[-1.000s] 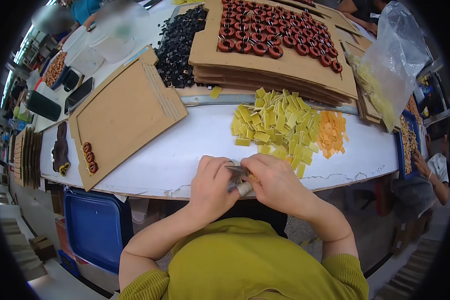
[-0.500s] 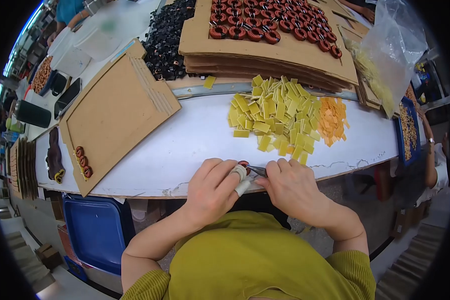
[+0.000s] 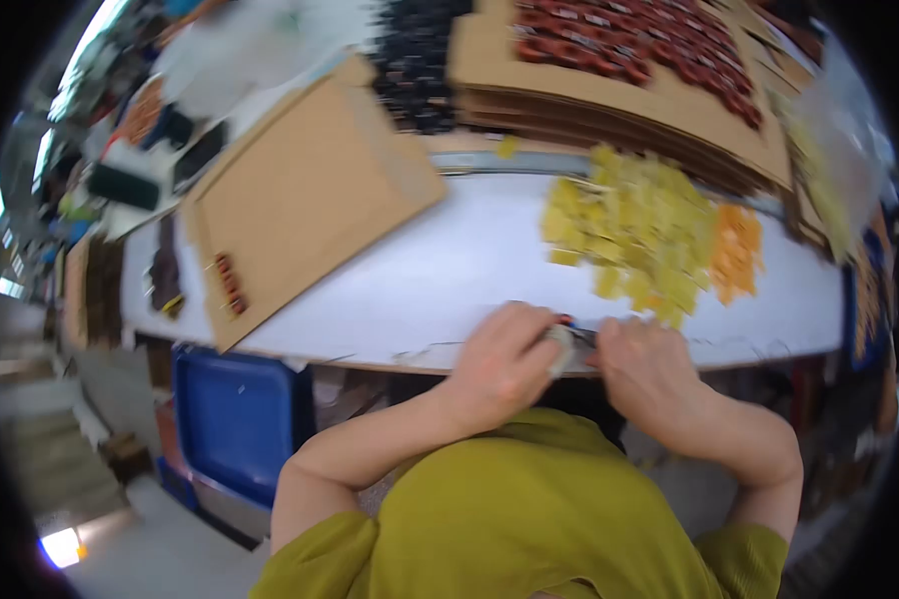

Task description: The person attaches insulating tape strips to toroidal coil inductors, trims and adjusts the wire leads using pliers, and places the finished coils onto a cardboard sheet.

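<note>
At the table's front edge my left hand (image 3: 504,351) is closed round a small red coil (image 3: 566,320), of which only the top shows. Pale wrapping covers one or more of its fingers. My right hand (image 3: 649,374) is closed on a dark pointed tool (image 3: 584,336), whose tip reaches toward the coil; the contact is blurred. Behind my hands lies a pile of yellow pieces (image 3: 629,230), with orange pieces (image 3: 736,250) to its right. On the left, a cardboard tray (image 3: 310,190) has a short row of red coils (image 3: 229,285) near its lower left corner.
Stacked cardboard (image 3: 619,95) at the back carries many red coils. Black parts (image 3: 417,70) are heaped beside it. A plastic bag (image 3: 844,150) is at the right, a blue tray (image 3: 235,419) below the table at left, and a dark green cylinder (image 3: 122,187) at far left.
The view has swung, shifting the whole scene rightward, and is blurred. Since the earliest frame my right hand has drawn back from my left, and the coil and tool tip have come into sight.
</note>
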Available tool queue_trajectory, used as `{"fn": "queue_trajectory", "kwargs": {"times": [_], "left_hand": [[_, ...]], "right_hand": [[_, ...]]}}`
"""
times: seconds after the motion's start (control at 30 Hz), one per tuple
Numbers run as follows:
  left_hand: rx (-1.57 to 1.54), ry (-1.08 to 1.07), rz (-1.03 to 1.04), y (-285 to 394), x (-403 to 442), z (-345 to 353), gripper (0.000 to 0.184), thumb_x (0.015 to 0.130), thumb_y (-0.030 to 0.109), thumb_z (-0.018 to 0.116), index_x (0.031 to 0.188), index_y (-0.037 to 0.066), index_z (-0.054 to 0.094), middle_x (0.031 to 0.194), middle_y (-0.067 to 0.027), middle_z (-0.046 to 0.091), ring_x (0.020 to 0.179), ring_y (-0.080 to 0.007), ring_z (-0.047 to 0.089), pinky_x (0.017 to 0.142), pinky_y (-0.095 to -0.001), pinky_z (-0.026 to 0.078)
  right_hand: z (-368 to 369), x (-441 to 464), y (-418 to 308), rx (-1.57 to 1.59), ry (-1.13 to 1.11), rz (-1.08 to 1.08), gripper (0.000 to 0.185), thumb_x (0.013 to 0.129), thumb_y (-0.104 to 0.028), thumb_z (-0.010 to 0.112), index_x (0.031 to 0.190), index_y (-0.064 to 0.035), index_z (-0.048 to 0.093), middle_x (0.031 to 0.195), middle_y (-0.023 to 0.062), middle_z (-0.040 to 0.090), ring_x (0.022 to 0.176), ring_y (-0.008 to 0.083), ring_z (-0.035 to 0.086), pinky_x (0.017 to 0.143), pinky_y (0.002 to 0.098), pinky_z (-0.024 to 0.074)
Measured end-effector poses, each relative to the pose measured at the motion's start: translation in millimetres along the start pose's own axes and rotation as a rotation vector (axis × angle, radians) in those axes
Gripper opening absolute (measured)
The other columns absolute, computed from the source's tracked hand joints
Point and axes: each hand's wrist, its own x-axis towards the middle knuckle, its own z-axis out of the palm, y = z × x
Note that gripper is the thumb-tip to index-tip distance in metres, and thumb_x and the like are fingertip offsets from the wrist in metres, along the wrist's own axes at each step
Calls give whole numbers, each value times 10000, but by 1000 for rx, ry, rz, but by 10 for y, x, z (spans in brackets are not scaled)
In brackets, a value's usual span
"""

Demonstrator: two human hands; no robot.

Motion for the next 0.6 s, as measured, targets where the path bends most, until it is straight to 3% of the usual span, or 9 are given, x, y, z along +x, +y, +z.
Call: {"fn": "queue_trajectory", "kwargs": {"times": [0.2,0.33,0.4,0.47,0.5,0.57,0.6], "left_hand": [[98,47,0,67,0,-91,290,559,-13,650,837,26,577,959,-140,546,869,-297,545,734,-373,467],[68,-6,-23,13,-58,-134,310,541,-28,637,834,57,587,909,-106,560,874,-289,539,743,-378,457],[8,-37,-23,-186,-24,-364,318,534,-35,630,832,68,593,881,-84,569,871,-285,539,742,-377,454],[29,31,-58,-518,49,-1034,365,553,-72,606,873,99,653,888,-64,608,881,-275,559,782,-365,458],[376,5,-120,-637,92,-1466,322,608,-82,602,861,101,680,885,-66,641,862,-251,600,790,-341,473],[252,108,-568,-888,77,-2214,155,710,14,674,860,53,687,859,-69,678,810,-159,637,732,-267,495],[223,149,-736,-988,35,-2523,144,704,39,706,845,30,679,822,-42,665,768,-101,608,675,-235,469]], "right_hand": [[-21,11,-47,-33,22,0,193,793,-174,630,766,-26,509,666,125,575,608,259,601,521,349,469],[-30,-54,-70,33,107,-5,239,790,-207,649,777,-18,502,691,136,563,642,300,581,537,376,454],[-68,-78,-52,105,229,-17,236,777,-191,661,784,-20,499,707,140,550,653,319,560,544,392,439],[-88,-126,-16,202,394,-21,224,758,-156,674,796,-21,499,718,145,533,658,335,533,551,406,420],[-59,-138,12,251,463,-26,215,749,-132,675,803,-20,499,719,145,523,650,338,521,549,407,410],[72,-129,83,354,599,-39,208,731,-85,676,816,-17,498,720,146,505,635,344,496,546,409,391],[146,-110,102,378,649,-50,203,728,-74,672,820,-16,500,714,142,499,631,340,491,543,406,388]]}}
